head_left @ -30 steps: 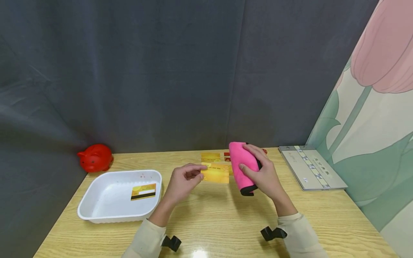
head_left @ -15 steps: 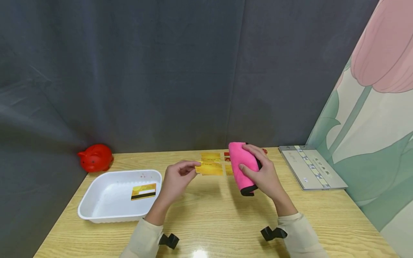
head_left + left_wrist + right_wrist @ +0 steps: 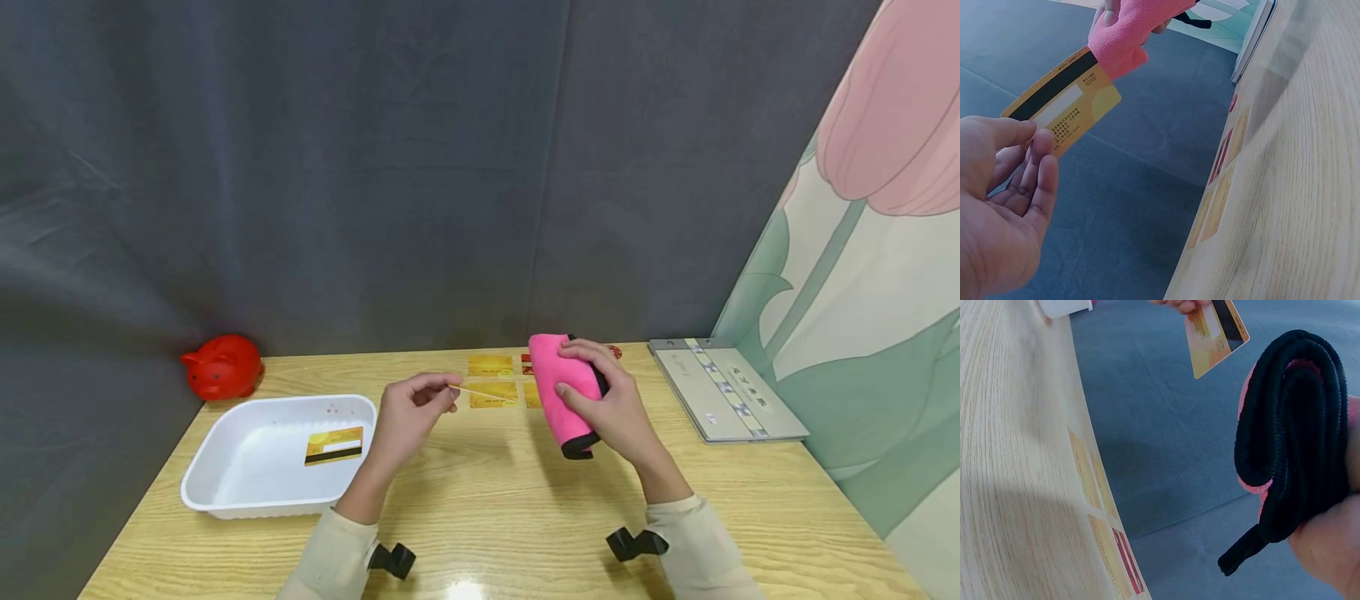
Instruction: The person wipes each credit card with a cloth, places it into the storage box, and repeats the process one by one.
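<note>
My left hand point(image 3: 405, 425) pinches a gold bank card point(image 3: 1072, 94) by one end between thumb and fingers. The left wrist view shows its back, with a black magnetic stripe and white signature strip; in the head view it appears almost edge-on as a thin line. A folded pink cloth point(image 3: 557, 392) with black edging is gripped in my right hand point(image 3: 613, 417), thumb on the near side. The right wrist view shows the black-edged folds of its end. Beyond the hands, gold cards point(image 3: 490, 366) and a red-striped card point(image 3: 527, 364) lie on the table, partly hidden by the cloth.
A white plastic tray point(image 3: 251, 471) stands on the left of the wooden table point(image 3: 487, 508), with another gold card point(image 3: 333, 447) lying in it. Behind it sits a red piggy bank point(image 3: 223, 367). A grey album point(image 3: 726, 389) lies at the right, and a dark curtain point(image 3: 420, 183) hangs behind.
My left hand has shifted left and slightly up with the bank card, and the card has turned from face-on to nearly edge-on in the head view. The right hand and cloth have barely moved.
</note>
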`<action>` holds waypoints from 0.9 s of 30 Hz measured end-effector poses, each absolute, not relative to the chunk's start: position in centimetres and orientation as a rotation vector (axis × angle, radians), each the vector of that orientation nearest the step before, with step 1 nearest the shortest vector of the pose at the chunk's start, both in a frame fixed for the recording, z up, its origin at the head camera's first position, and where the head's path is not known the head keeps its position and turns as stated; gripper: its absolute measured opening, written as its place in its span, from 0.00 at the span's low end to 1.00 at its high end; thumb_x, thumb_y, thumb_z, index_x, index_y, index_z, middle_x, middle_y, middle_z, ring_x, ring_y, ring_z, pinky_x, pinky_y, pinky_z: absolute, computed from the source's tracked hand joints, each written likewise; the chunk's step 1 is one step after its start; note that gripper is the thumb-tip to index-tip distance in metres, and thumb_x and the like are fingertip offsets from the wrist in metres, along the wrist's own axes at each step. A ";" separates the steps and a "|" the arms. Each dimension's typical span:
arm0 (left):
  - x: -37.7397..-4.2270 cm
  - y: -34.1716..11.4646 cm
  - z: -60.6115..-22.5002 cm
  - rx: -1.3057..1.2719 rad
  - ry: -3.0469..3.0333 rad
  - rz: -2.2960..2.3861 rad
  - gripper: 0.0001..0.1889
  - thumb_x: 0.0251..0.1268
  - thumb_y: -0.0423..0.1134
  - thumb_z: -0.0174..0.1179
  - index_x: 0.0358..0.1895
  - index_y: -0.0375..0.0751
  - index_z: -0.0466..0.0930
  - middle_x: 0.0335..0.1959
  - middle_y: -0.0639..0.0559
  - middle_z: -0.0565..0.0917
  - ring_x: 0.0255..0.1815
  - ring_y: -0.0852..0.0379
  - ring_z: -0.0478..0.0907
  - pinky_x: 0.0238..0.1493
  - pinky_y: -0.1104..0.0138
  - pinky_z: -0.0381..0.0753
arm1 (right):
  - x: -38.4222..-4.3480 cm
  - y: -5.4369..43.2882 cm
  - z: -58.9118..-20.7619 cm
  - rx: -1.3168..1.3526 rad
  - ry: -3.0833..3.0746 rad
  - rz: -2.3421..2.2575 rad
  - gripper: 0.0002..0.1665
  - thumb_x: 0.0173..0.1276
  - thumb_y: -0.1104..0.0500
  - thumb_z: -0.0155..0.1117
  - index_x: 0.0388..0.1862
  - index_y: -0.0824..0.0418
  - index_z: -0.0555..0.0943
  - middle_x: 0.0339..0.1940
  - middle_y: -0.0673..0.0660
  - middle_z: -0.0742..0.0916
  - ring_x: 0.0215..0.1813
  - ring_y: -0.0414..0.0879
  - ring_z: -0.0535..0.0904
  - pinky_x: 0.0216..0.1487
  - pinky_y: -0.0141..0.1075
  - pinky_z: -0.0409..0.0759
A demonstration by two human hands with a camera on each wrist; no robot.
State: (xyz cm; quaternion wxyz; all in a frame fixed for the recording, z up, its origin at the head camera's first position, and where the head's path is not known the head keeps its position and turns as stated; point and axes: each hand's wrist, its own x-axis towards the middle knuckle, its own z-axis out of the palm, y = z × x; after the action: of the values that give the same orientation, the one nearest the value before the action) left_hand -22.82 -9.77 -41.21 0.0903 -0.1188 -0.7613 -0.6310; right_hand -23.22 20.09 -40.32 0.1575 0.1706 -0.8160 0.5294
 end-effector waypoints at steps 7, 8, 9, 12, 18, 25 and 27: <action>-23.0 -9.9 -41.2 -0.211 -2.257 -1.868 0.08 0.66 0.36 0.70 0.44 0.37 0.91 0.33 0.43 0.89 0.25 0.63 0.79 0.26 0.73 0.77 | -23.3 20.1 -40.5 0.492 -2.327 1.505 0.25 0.67 0.61 0.74 0.62 0.52 0.82 0.71 0.53 0.77 0.66 0.43 0.74 0.54 0.25 0.78; -23.1 -10.0 -41.2 -0.196 -2.251 -1.862 0.09 0.66 0.36 0.71 0.44 0.36 0.91 0.33 0.43 0.89 0.25 0.64 0.78 0.26 0.74 0.76 | -23.3 20.1 -40.5 0.490 -2.323 1.507 0.25 0.66 0.61 0.74 0.62 0.52 0.82 0.71 0.52 0.78 0.67 0.43 0.74 0.55 0.25 0.78; -23.1 -10.0 -41.1 -0.186 -2.245 -1.857 0.09 0.65 0.36 0.71 0.44 0.35 0.91 0.34 0.43 0.90 0.26 0.64 0.78 0.27 0.74 0.76 | -23.3 20.1 -40.5 0.489 -2.320 1.508 0.25 0.66 0.62 0.74 0.62 0.52 0.82 0.71 0.52 0.78 0.67 0.42 0.74 0.56 0.25 0.77; -23.1 -10.0 -41.1 -0.186 -2.224 -1.822 0.08 0.63 0.36 0.73 0.42 0.35 0.92 0.35 0.46 0.87 0.30 0.63 0.76 0.31 0.74 0.76 | -23.3 20.1 -40.4 0.484 -2.320 1.514 0.25 0.66 0.61 0.74 0.62 0.51 0.82 0.72 0.51 0.77 0.68 0.40 0.73 0.57 0.25 0.77; -23.1 -10.1 -41.1 -0.164 -2.219 -1.818 0.09 0.63 0.37 0.73 0.44 0.37 0.91 0.46 0.47 0.88 0.40 0.63 0.82 0.42 0.74 0.81 | -23.2 20.1 -40.3 0.488 -2.312 1.516 0.26 0.66 0.61 0.75 0.62 0.51 0.82 0.72 0.50 0.77 0.69 0.37 0.72 0.57 0.25 0.77; -23.2 -10.1 -41.2 -0.135 -2.193 -1.917 0.17 0.65 0.35 0.71 0.56 0.41 0.85 0.37 0.42 0.92 0.32 0.60 0.88 0.41 0.69 0.87 | -23.3 20.1 -40.4 0.485 -2.306 1.515 0.25 0.67 0.61 0.74 0.63 0.53 0.82 0.71 0.53 0.78 0.69 0.42 0.72 0.56 0.25 0.77; -23.2 -10.1 -41.2 -0.152 -2.155 -1.949 0.19 0.65 0.32 0.71 0.58 0.43 0.82 0.37 0.40 0.91 0.32 0.59 0.89 0.42 0.67 0.89 | -23.3 20.1 -40.4 0.486 -2.305 1.517 0.25 0.67 0.61 0.74 0.63 0.53 0.81 0.71 0.53 0.78 0.68 0.42 0.72 0.56 0.25 0.77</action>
State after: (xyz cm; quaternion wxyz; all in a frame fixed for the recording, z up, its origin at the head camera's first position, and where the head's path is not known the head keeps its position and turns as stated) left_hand -23.17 -10.15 -41.18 0.1158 -0.0519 -0.7356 -0.6654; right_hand -23.28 20.11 -40.42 0.1689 0.1708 -0.8109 0.5335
